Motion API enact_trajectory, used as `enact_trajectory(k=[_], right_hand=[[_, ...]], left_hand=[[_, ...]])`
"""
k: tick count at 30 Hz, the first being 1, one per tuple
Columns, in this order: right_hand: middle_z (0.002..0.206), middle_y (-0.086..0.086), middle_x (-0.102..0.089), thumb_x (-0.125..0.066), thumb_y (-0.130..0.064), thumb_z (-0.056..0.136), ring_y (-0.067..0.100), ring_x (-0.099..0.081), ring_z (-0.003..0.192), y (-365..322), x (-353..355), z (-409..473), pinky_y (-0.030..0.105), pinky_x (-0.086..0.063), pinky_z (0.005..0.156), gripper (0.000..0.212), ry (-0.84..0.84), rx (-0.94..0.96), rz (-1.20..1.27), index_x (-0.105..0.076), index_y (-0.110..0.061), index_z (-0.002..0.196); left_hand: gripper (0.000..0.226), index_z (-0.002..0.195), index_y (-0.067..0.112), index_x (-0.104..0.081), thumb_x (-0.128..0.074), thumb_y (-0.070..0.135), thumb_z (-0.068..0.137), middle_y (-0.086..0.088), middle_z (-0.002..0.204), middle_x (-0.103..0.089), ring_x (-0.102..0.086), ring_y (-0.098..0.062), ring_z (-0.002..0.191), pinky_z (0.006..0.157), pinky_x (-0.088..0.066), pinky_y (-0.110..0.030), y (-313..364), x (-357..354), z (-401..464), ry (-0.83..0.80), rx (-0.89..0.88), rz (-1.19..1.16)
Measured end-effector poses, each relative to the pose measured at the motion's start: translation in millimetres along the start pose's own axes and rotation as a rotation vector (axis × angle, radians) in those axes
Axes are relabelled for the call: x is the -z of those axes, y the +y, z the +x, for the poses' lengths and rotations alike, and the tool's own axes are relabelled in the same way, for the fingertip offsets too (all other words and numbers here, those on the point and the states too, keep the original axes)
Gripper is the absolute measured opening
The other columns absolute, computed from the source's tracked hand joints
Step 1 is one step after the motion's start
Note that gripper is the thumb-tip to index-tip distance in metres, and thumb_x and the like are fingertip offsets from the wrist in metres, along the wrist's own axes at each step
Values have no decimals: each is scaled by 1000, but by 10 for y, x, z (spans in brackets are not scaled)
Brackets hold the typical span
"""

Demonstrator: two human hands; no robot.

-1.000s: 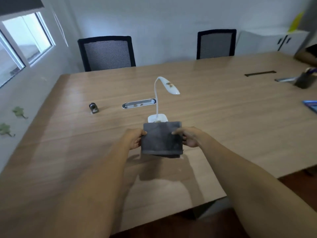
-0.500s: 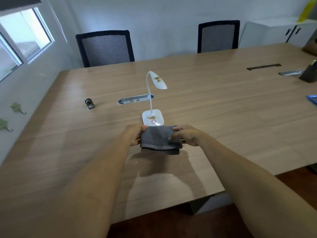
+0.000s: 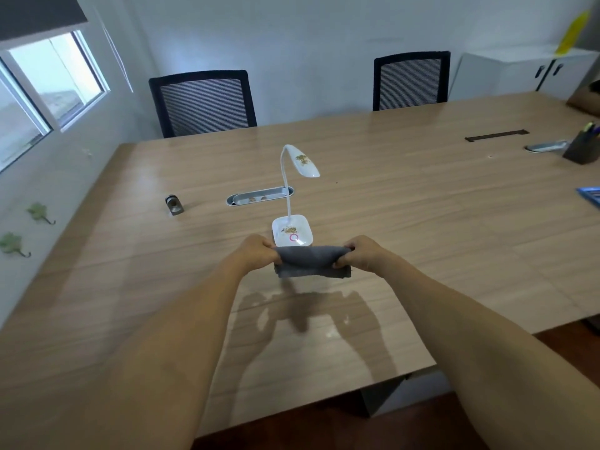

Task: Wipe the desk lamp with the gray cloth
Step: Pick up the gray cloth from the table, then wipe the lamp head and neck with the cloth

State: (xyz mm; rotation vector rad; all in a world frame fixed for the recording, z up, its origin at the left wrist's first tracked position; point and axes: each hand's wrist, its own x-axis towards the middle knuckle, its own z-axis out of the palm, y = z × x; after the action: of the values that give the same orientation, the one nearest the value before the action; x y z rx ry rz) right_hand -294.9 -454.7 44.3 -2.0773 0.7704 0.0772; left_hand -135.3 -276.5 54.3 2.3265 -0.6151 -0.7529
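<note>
Here, wooden table (image 3: 422, 222), bearing white desk lamp (image 3: 292, 233) with brownish crumbs on head and base. Just before the base, gray cloth (image 3: 310, 259), folded, stretched between left hand (image 3: 255, 253) and right hand (image 3: 365, 254), fingers closed on its ends.

The gray cloth (image 3: 310, 259), held up as a flat square hiding the desk lamp (image 3: 293, 203) base a second ago, now sags folded lower between left hand (image 3: 255, 253) and right hand (image 3: 365, 253), base uncovered.
</note>
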Motion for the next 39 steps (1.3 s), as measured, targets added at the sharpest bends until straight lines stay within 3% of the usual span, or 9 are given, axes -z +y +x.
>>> enact_trajectory(k=[4, 7, 11, 18, 23, 27, 30, 33, 39], right_hand=[[56, -1, -46, -77, -13, 71, 10, -42, 55, 21, 52, 24, 20, -32, 49, 23, 2, -17, 87, -59, -11, 57], [84, 3, -58, -71, -17, 77, 17, -52, 83, -23, 93, -2, 26, -41, 72, 12, -120, -80, 132, -66, -12, 86], [111, -3, -62, -65, -27, 83, 16, -51, 111, -126, 104, -47, 34, -33, 100, 33, -429, -201, 58, -60, -19, 115], [107, 16, -56, -65, -39, 80, 31, -51, 97, -215, 83, -47, 41, -41, 83, 43, -694, -160, 297, -57, -10, 110], [102, 9, -64, -62, -13, 83, 26, -62, 90, -138, -5, -27, 35, -54, 79, 48, -632, -86, 469, -49, -29, 126], [98, 8, -66, -50, -3, 88, 22, -63, 79, -57, -34, -11, 33, -52, 72, 49, -527, -153, 509, -49, -26, 131], [103, 13, -65, -50, -3, 89, 27, -62, 79, 45, 5, 0, 37, -51, 72, 46, -363, -212, 540, -49, -21, 131], [99, 9, -66, -49, -4, 92, 26, -64, 79, 112, 99, 33, 35, -54, 66, 47, -214, -203, 620, -45, -29, 131], [124, 10, -61, -52, -7, 94, 22, -63, 89, -116, 426, 158, 30, -54, 66, 48, 138, 81, 603, -44, -24, 138]], left_hand=[[21, 97, 5, -72, -65, 4, 78, -7, 94, -64, -57, -22, 90, 80, -47, -32, -2, 56, 49, -14, 8, -155], [13, 83, 17, -68, -62, 5, 84, -4, 92, -66, -62, -15, 85, 83, -48, -30, 5, 81, 56, -55, 45, -324], [19, 78, 17, -67, -62, 1, 86, -4, 84, -64, -62, -12, 74, 74, -52, -22, 70, 79, 50, -121, 22, -418], [26, 112, 8, -67, -62, 0, 87, -2, 86, -67, -63, -11, 77, 74, -53, -21, 213, 67, 45, -218, 5, -513], [28, 111, 7, -68, -67, 1, 84, -5, 92, -69, -65, -11, 79, 88, -51, -28, 218, 14, 53, -219, 14, -527], [35, 120, 14, -64, -69, 17, 86, -8, 125, -63, -62, -17, 102, 96, -48, -29, 128, -82, 88, -150, 9, -441], [60, 147, 18, -37, -56, 35, 93, -7, 151, -41, -43, -25, 136, 110, -34, -33, -80, -158, 132, -32, -57, -8], [69, 155, 20, -9, -38, 46, 98, -10, 163, -10, -11, -27, 151, 122, -14, -39, -394, -273, 168, -48, 14, 343], [69, 153, 36, 0, -26, 58, 94, -5, 163, 15, 14, -28, 150, 121, 1, -52, -882, -698, 114, -91, 102, 492]])
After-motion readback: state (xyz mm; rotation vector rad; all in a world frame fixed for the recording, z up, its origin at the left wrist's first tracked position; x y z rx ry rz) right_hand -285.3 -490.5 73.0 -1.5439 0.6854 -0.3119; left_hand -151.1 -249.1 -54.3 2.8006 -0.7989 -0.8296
